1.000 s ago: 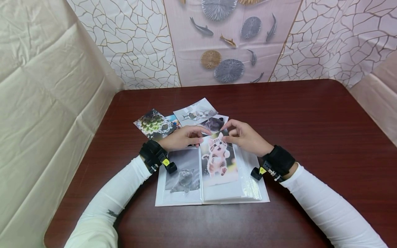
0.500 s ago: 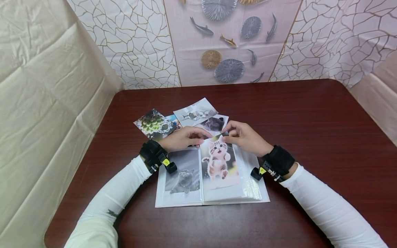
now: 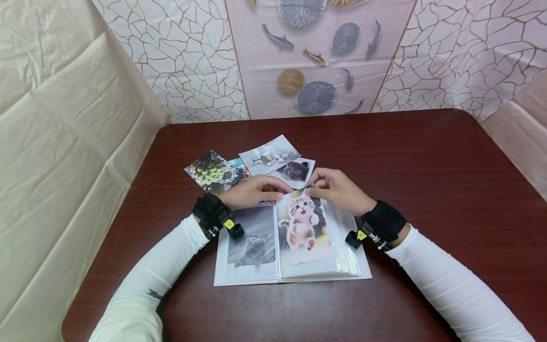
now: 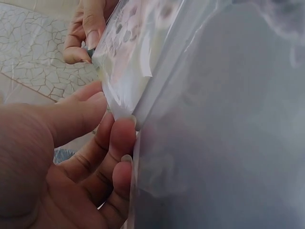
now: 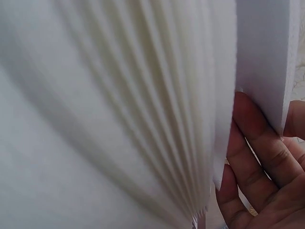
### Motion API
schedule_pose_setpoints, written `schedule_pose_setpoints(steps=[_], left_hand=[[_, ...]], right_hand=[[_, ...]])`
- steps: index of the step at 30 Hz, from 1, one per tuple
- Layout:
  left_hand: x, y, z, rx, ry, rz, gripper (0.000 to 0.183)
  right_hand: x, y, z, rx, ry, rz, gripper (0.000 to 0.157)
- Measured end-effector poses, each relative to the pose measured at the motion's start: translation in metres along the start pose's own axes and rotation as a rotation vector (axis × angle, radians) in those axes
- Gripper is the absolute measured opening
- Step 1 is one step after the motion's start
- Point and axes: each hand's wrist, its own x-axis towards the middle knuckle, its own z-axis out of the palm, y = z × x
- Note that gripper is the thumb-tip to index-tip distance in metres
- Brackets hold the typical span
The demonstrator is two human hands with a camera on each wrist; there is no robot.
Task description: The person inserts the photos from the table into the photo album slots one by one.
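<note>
A white photo album [image 3: 266,276] lies spread on the table, with a grey cat photo [image 3: 255,247] in its left page. On the right page a kitten photo [image 3: 301,227] sits mostly inside the clear sleeve [image 4: 125,102], slightly tilted. My right hand [image 3: 337,191] pinches the photo's top edge between thumb and index finger. At the sleeve's top inner corner, by the spine, my left hand [image 3: 255,191] pinches the plastic edge. In the right wrist view, the fingers [image 5: 267,152] of my right hand are behind the fanned album pages [image 5: 157,95].
Beyond the album lie loose photos: a green succulent print [image 3: 212,170], a pale picture [image 3: 270,155] and a dark animal picture [image 3: 296,171], partly overlapping. The brown table [image 3: 406,152] ends at a patterned cloth backdrop [image 3: 171,61].
The kitten photo has slid a little down into the sleeve, towards me. My right hand has moved down slightly with it; my left hand has stayed nearly in place.
</note>
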Motion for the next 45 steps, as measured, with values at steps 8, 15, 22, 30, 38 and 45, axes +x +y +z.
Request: schedule_pose_setpoints(steps=[8,15,22,30,38,45], left_hand=[[0.0003,0.0004,-0.0007,0.018,-0.023,0.034,0.029],[0.0018,-0.0014,0.0005,0.030,-0.027,0.054,0.028],[0.0014,-0.0012,0.0021,0.012,-0.019,0.043,0.027],[0.0022,-0.0012,0.0039,-0.001,-0.023,0.032,0.027],[0.0012,-0.0006,0.0035,-0.008,-0.044,0.047,0.027],[0.0026,-0.0035,0.0039,0.021,-0.046,0.071,0.026]], right_hand=[[-0.0001,-0.0003,-0.0006,-0.025,-0.003,-0.009,0.012],[0.0003,-0.0007,-0.0006,-0.032,-0.003,-0.015,0.011],[0.0004,-0.0013,-0.0004,-0.037,-0.005,-0.005,0.011],[0.0003,-0.0016,0.0001,-0.037,-0.011,0.000,0.012],[0.0011,-0.0022,0.0007,-0.044,0.001,0.004,0.011],[0.0014,-0.0008,0.0018,-0.037,0.011,0.013,0.012]])
